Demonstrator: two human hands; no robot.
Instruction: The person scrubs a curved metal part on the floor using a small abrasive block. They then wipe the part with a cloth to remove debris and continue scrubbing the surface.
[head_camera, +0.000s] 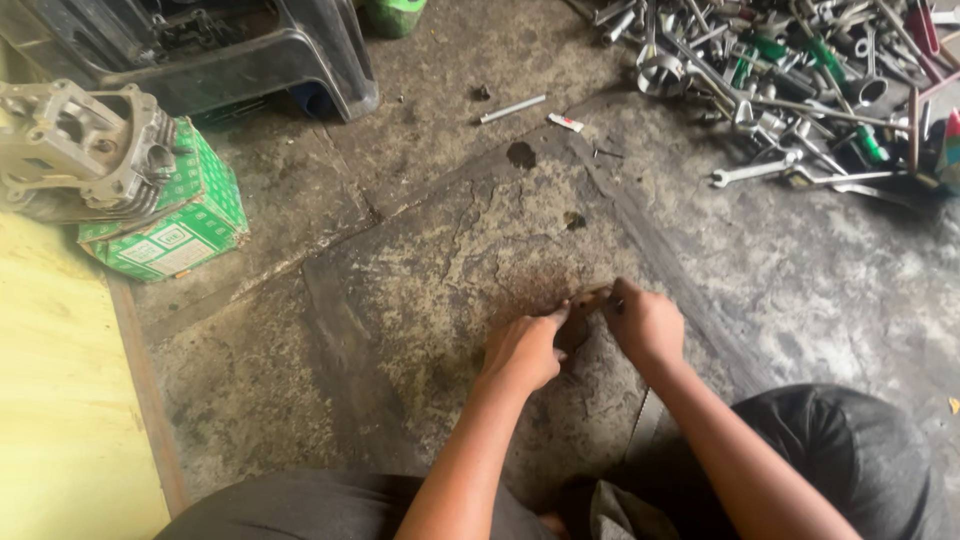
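Both of my hands meet low over the stained concrete floor (420, 280). My left hand (522, 350) is curled into a fist, pinching a small dark flat part (574, 330) between thumb and fingers. My right hand (645, 322) is closed too, gripping a small thin tool (595, 296) whose tip touches the same part. Most of the part is hidden by my fingers, so I cannot tell its exact shape. My knees in dark trousers frame the bottom of the view.
A grey metal engine cylinder head (75, 150) rests on a green patterned box (175, 220) at the left. A heap of wrenches and screwdrivers (800, 90) lies at the top right. A dark plastic stool (230, 50) stands top left. A yellow board (60, 400) runs along the left edge.
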